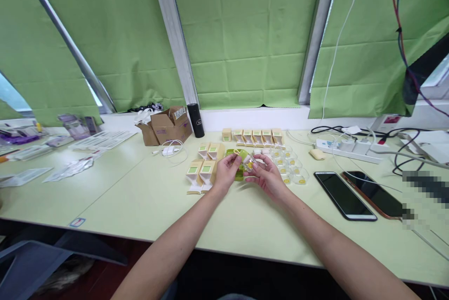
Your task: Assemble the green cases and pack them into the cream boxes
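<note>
Bare forearms stretch from the near edge over the pale green surface (105,197). At its back left sits an open cardboard box (168,127), with a black cylinder (195,120) just beside it. A black phone (344,195) and a brown-edged phone (373,194) lie flat on the right, near a power strip (347,148). Small cartons (205,166) cluster left of the hands. The left hand (227,169) and right hand (267,176) meet over a green tray (231,153), the fingers of both closed on a small clear piece (248,163) with yellow inside, held just above mid-surface.
</note>
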The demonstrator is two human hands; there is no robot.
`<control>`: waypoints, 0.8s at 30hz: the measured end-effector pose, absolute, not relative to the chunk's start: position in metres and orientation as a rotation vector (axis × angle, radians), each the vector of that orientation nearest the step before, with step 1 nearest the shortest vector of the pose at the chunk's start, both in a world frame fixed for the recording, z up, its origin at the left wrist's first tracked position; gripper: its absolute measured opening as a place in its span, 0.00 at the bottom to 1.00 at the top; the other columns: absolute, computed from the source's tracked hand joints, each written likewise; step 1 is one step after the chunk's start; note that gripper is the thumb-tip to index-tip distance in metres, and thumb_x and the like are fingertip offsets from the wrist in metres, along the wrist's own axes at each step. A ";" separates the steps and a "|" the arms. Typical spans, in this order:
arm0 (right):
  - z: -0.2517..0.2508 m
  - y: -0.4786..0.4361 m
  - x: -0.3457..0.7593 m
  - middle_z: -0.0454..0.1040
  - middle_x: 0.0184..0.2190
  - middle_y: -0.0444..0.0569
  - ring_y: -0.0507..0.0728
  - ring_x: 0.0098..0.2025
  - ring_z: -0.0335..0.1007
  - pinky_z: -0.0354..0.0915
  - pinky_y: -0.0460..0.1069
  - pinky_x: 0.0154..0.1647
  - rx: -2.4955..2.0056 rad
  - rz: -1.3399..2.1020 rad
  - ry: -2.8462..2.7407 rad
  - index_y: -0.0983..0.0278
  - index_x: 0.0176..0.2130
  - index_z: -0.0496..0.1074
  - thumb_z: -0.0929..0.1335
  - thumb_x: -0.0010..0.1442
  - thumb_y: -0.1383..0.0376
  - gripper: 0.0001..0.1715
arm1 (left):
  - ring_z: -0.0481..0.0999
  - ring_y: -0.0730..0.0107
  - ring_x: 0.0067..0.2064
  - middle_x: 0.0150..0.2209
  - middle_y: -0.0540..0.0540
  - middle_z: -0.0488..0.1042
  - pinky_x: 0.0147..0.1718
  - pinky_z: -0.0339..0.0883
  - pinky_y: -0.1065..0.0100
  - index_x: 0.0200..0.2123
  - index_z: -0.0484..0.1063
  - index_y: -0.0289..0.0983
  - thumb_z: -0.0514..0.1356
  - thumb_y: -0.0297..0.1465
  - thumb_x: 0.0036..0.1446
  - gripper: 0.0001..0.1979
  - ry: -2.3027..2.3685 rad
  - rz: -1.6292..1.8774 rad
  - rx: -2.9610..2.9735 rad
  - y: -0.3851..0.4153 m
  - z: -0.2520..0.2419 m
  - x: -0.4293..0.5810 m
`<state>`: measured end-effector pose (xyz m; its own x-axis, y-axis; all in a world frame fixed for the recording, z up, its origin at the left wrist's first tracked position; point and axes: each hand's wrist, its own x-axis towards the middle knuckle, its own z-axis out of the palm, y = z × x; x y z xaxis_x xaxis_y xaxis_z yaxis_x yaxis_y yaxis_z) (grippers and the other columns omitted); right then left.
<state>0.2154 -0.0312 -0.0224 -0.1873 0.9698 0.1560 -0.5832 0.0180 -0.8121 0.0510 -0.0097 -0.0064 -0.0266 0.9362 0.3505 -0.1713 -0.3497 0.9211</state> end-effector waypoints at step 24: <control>-0.023 -0.033 0.218 0.78 0.41 0.45 0.58 0.42 0.78 0.80 0.52 0.35 -0.652 1.369 -1.122 0.55 0.50 0.72 0.83 0.50 0.54 0.33 | 0.78 0.59 0.46 0.43 0.39 0.80 0.41 0.72 0.67 0.42 0.84 0.34 0.74 0.46 0.55 0.21 0.870 1.521 1.528 -0.017 -0.007 0.049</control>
